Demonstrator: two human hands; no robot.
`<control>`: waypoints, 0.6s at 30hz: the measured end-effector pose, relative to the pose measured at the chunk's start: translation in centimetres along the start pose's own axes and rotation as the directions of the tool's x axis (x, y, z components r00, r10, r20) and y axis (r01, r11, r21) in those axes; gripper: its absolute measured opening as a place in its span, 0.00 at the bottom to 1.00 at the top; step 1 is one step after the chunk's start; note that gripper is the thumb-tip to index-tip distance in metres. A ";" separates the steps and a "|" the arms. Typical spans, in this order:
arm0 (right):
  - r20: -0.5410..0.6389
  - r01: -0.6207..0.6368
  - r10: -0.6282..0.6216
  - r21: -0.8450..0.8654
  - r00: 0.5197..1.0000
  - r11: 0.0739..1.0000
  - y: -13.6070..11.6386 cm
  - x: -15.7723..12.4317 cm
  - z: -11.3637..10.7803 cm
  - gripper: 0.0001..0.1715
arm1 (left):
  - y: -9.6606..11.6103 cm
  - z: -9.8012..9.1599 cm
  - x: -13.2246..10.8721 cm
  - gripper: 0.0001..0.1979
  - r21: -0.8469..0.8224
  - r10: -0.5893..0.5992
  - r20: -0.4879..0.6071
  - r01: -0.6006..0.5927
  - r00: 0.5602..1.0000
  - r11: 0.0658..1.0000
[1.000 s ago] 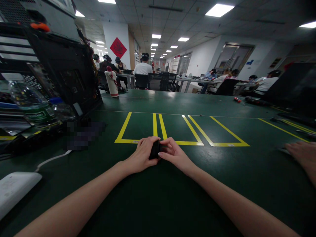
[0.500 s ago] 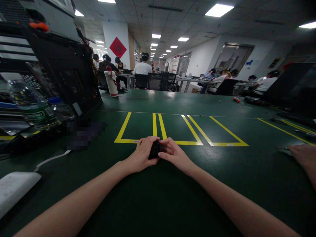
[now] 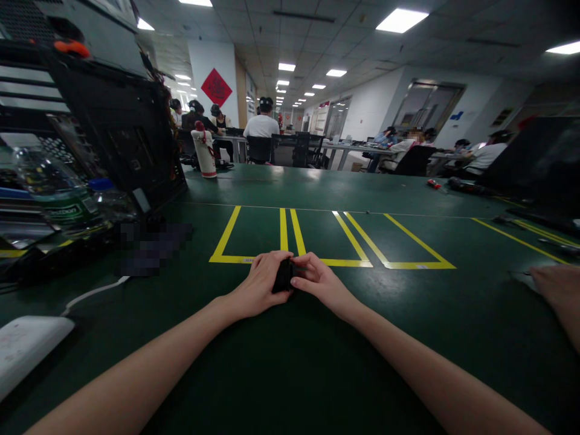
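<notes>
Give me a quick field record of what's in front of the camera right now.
left hand: grips small black object from its left side
right hand: pinches the same object from the right
surface: green table, hands just short of the yellow tape boxes
left edge: white device with cable; water bottle
right edge: another person's hand at the table
</notes>
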State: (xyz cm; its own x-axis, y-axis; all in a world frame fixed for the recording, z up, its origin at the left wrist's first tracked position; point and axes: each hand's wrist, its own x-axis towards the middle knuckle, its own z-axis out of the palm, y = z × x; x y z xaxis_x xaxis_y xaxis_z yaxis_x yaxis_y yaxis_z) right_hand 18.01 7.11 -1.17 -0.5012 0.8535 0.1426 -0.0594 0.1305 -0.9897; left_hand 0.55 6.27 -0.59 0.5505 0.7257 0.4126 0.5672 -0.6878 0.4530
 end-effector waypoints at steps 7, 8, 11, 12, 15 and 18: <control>-0.042 0.010 -0.010 0.004 0.999 1.000 -0.1 0.0 0.3 0.10 | 0.1 -0.1 -0.1 0.28 0.003 0.008 0.005 -0.008 1.000 1.000; -0.044 0.011 -0.011 -0.002 0.999 1.000 -0.1 0.0 0.3 0.10 | 0.1 -0.1 0.0 0.28 0.004 0.009 0.002 -0.009 1.000 1.000; -0.052 -0.015 0.013 -0.040 0.999 0.999 -0.2 0.0 0.1 0.14 | 0.1 -0.1 0.0 0.28 0.004 0.011 0.001 -0.011 1.000 1.000; -0.054 -0.026 0.023 -0.052 0.998 0.998 -0.2 0.0 0.1 0.15 | 0.1 -0.1 0.0 0.28 0.004 0.011 0.001 -0.011 1.000 1.000; -0.027 -0.029 0.028 -0.030 0.999 0.999 0.0 0.0 0.0 0.16 | 0.0 0.1 0.0 0.29 0.011 0.011 -0.005 -0.011 1.000 1.000; 0.011 0.000 0.000 0.040 1.000 0.999 0.2 0.0 0.0 0.17 | -0.1 0.2 0.0 0.29 0.012 0.010 -0.005 -0.010 1.000 1.000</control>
State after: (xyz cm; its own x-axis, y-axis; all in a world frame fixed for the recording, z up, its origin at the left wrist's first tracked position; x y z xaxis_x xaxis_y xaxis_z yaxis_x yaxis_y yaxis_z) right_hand 18.04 7.14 -1.33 -0.5110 0.8477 0.1428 -0.0941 0.1100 -0.9895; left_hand 0.59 6.37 -0.76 0.5531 0.7188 0.4211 0.5687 -0.6952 0.4397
